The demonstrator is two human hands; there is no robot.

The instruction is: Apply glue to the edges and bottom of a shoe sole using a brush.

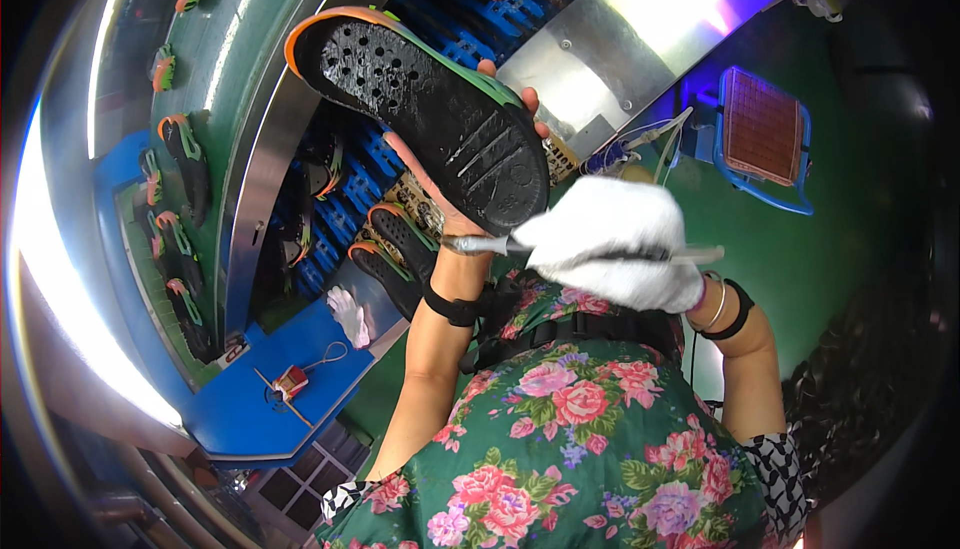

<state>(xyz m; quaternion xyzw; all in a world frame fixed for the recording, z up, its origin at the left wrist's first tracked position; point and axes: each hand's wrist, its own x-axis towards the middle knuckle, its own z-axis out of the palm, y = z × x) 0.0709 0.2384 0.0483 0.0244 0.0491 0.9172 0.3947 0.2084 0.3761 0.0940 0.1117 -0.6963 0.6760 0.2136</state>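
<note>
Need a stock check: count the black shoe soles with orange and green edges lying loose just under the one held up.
2: two black soles with orange-green edges, one and one, lie side by side below the held sole in the left hand; others may be hidden behind it.

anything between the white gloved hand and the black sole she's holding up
In the head view, only a thin brush, held in the gloved right hand, bridges to the black sole that the left hand holds up.

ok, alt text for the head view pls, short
A person's bare left hand holds up a black shoe sole with an orange and green rim, while the white-gloved right hand touches a thin brush to its heel end. More soles ride a curved green conveyor behind.
</note>
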